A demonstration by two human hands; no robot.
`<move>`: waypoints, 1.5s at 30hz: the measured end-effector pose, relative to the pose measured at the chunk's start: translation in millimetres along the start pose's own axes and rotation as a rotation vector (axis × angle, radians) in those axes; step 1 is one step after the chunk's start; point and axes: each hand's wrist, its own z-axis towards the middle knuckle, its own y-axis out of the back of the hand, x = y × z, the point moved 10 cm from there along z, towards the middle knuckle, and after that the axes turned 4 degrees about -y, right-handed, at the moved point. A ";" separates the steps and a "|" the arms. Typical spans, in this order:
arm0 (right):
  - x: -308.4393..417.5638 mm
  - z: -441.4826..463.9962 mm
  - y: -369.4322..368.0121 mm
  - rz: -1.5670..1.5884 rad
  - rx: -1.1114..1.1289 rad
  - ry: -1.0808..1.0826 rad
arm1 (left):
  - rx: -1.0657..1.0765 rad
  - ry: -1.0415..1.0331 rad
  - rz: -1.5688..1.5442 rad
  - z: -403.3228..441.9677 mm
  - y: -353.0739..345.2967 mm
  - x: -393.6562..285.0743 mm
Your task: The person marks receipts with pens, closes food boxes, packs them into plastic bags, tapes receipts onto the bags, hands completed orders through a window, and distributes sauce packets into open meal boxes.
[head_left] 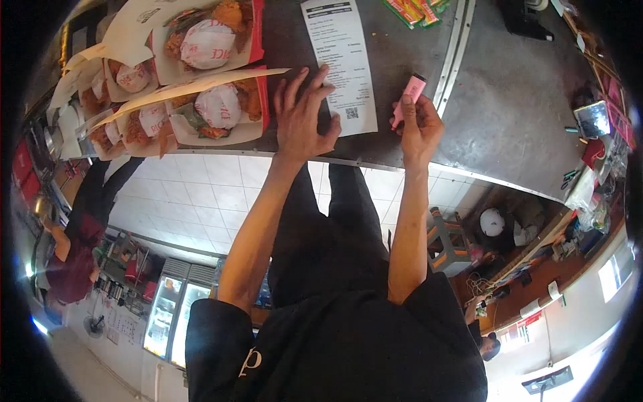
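A long printed receipt (347,94) with a QR code lies on the dark metal counter. My left hand (303,124) rests at its left edge, fingers spread, with some fingertips on the paper. To the right of the receipt, my right hand (420,130) is closed around a pink highlighter (410,92) with a dark end pointing up and away. Left of my left hand stand open food boxes (264,100) with red sides. They hold fried chicken (249,100) and round rice parcels (218,107) in printed white wrappers.
Sauce sachets (416,12) lie at the counter's far edge. A metal seam (457,53) crosses the counter to the right. A person in a dark red top (72,268) stands at the left; another person (490,345) is partly visible lower right. A grey stool (447,241) stands below the counter.
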 end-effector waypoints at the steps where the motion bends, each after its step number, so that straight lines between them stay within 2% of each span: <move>1: -0.6 -0.3 -0.6 0.015 0.001 0.001 | -0.004 -0.003 -0.002 -0.9 0.3 0.5; 6: 5.5 -0.8 -0.1 -0.024 -0.022 0.017 | -0.008 -0.018 0.003 0.1 0.3 -0.8; 9: -9.4 3.9 5.0 0.053 0.026 0.075 | 0.050 0.076 -0.029 -4.0 -4.5 4.8; 10: -17.0 10.4 10.8 -0.137 0.001 0.143 | 0.045 0.059 -0.038 -3.5 -2.7 6.7; 11: -15.9 6.8 3.7 0.081 -0.008 0.032 | 0.044 0.043 -0.053 -2.2 -2.3 7.3; 14: -16.8 5.5 -7.5 0.081 0.016 0.009 | -0.020 0.021 -0.072 -0.6 6.0 4.1; 17: -10.9 1.6 -0.4 0.112 -0.025 -0.025 | 0.010 0.054 -0.078 -7.1 -3.0 10.2; 19: -23.6 9.6 8.8 0.063 -0.029 0.076 | -0.006 0.028 -0.057 -4.5 0.5 4.7; 21: -10.8 3.5 -0.8 0.153 0.008 0.029 | -0.037 0.028 -0.049 -5.2 0.3 6.7; 31: 2.5 -0.7 -4.5 -0.027 -0.049 0.035 | -0.030 0.017 -0.023 -3.7 0.1 4.9; 45: 0.7 -1.3 -4.0 0.019 -0.062 0.037 | -0.082 0.027 0.022 -5.1 0.0 8.1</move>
